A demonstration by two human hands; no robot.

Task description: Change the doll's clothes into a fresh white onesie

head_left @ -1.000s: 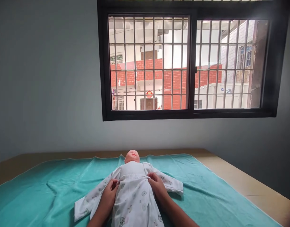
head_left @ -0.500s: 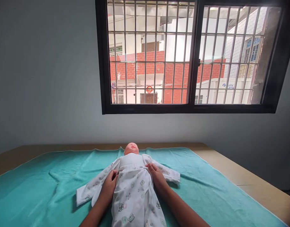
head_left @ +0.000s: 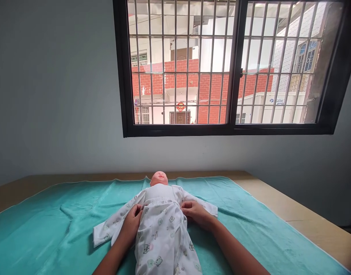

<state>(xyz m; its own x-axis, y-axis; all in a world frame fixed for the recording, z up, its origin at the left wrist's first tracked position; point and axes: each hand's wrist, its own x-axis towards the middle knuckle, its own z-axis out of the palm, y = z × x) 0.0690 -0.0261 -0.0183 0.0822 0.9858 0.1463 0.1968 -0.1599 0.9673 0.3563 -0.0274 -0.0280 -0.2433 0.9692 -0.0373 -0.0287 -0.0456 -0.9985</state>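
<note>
A baby doll lies on its back on a teal blanket, head toward the wall. It wears white printed trousers and lies on an open white printed top with its sleeves spread out. My left hand grips the trouser waistband on the doll's left side. On the other side my right hand pinches the same waistband. Both hands have their fingers curled on the cloth.
The blanket covers a wooden bed platform set against a grey wall. A barred, black-framed window is above the bed. The platform's right edge runs diagonally at the right.
The view has tilted down a little, so the doll sits higher in frame. My right hand has shifted slightly outward along the waistband. My left hand keeps its hold.
</note>
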